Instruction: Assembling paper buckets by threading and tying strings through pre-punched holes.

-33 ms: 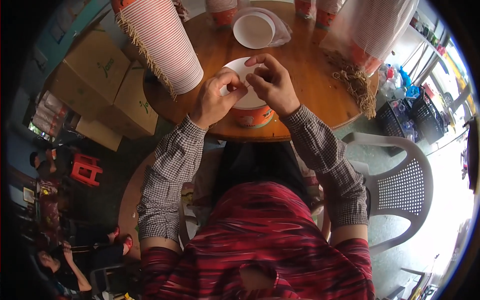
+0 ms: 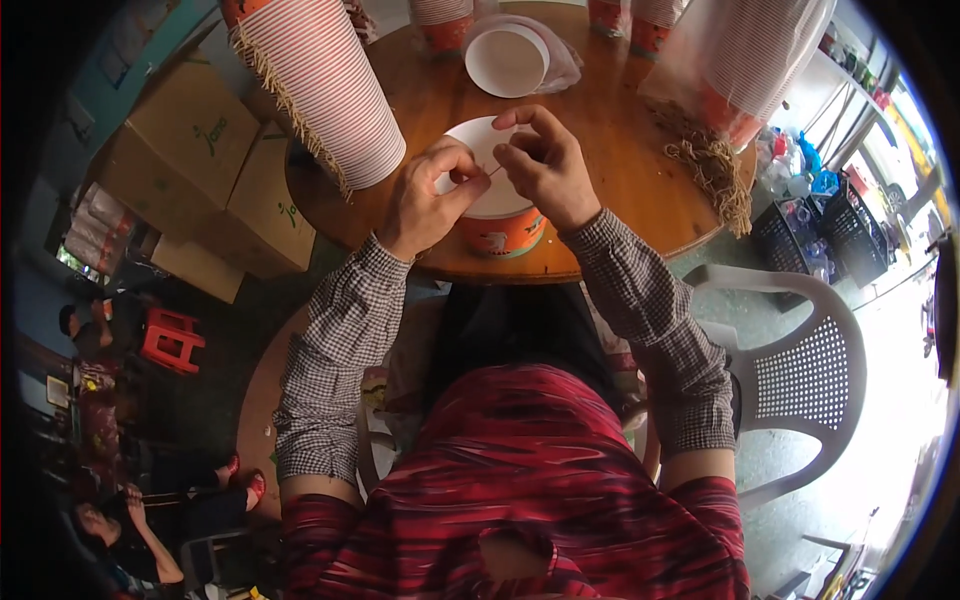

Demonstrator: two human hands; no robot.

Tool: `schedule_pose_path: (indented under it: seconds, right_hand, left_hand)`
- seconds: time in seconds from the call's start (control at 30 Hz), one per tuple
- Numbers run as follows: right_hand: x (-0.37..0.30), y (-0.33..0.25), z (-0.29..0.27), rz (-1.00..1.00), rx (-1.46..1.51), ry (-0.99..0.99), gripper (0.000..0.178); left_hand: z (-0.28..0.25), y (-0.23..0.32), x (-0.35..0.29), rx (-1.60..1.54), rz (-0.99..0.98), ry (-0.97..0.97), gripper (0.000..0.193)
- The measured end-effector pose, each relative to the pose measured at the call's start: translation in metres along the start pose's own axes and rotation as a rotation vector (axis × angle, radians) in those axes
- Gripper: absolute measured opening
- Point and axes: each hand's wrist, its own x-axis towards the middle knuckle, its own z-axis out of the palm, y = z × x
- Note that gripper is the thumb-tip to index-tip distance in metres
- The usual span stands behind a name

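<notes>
An orange paper bucket (image 2: 515, 238) with a white inside stands at the near edge of the round wooden table, in front of my body. Over its mouth, my left hand (image 2: 432, 200) is closed, thumb and index finger pinched at a thin, pale reddish strand (image 2: 492, 170). The strand runs across to my right hand (image 2: 548, 172), whose thumb meets its other end while the index finger arches above. Neither hand visibly grips the bucket. Fingers hide part of its rim and inside.
A tall stack of striped-rim paper buckets (image 2: 325, 90), with twine loops along its side, leans at left. Bagged stacks (image 2: 755, 70) and a bundle of twine (image 2: 715, 175) lie right. A white round lid or bowl (image 2: 507, 62) sits beyond. A plastic chair (image 2: 800, 380) stands at right.
The bucket has turned slightly, so a white printed figure on its side shows more. My left hand has shifted a little left; the strand between my fingers shows more clearly.
</notes>
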Motion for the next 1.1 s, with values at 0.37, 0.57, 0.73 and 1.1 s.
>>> schedule_pose_path:
  seconds: [0.37,0.57,0.73,1.1]
  right_hand:
    - [0.016,0.013,-0.047,0.055,0.267,0.364,0.013]
    - [0.002,0.023,-0.059,-0.005,0.201,0.402,0.008]
    - [-0.028,0.057,-0.087,-0.009,-0.191,0.339,0.005]
    - [-0.059,0.09,-0.069,-0.043,-0.586,0.363,0.024]
  left_hand:
    - [0.023,-0.015,-0.036,0.323,0.24,0.156,0.011]
    - [0.026,-0.028,-0.035,0.515,0.407,0.145,0.014]
    - [0.027,-0.029,-0.03,0.564,0.502,0.145,0.014]
    - [0.015,-0.052,-0.012,0.447,0.25,0.259,0.014]
